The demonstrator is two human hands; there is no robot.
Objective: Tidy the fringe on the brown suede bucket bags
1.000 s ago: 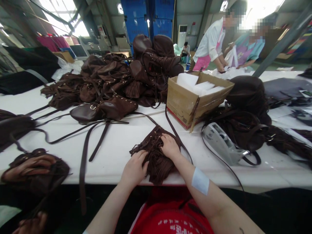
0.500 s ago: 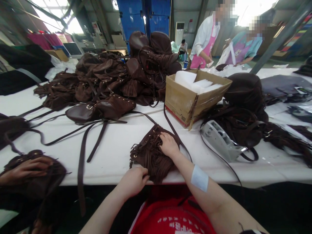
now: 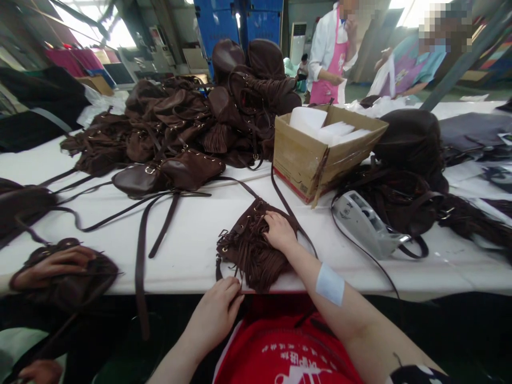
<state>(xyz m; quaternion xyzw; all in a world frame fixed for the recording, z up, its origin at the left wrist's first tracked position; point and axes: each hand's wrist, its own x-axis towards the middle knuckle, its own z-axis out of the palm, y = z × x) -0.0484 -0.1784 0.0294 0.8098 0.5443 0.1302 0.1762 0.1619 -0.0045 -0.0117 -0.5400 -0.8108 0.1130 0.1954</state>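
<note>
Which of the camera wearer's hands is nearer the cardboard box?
Right. The right hand is on the fringed brown bag, on the near side of the cardboard box; the left hand is farther away, at the table's near edge.

Fringed bag (image 3: pixel 258 261) under my right hand (image 3: pixel 279 232): suede-like, matt, roughened by its strands; eyelets (image 3: pixel 224 249), glossy metal. Bag beyond (image 3: pixel 176 173): one panel smooth, leather-like, softly shining, the other matt and suede-like; buckle (image 3: pixel 149 170), bright metal. Hanging strap (image 3: pixel 141 256): smooth, leather-like, low sheen. Carton (image 3: pixel 296 160): matt cardboard, shiny clear tape on one side. White sheets (image 3: pixel 307 118) inside: smooth, matt, paper or foam, I cannot tell which. Grey dispenser (image 3: pixel 356 221): smooth hard plastic, faint gloss. My red garment (image 3: pixel 288 341): matt cloth, printed.
</note>
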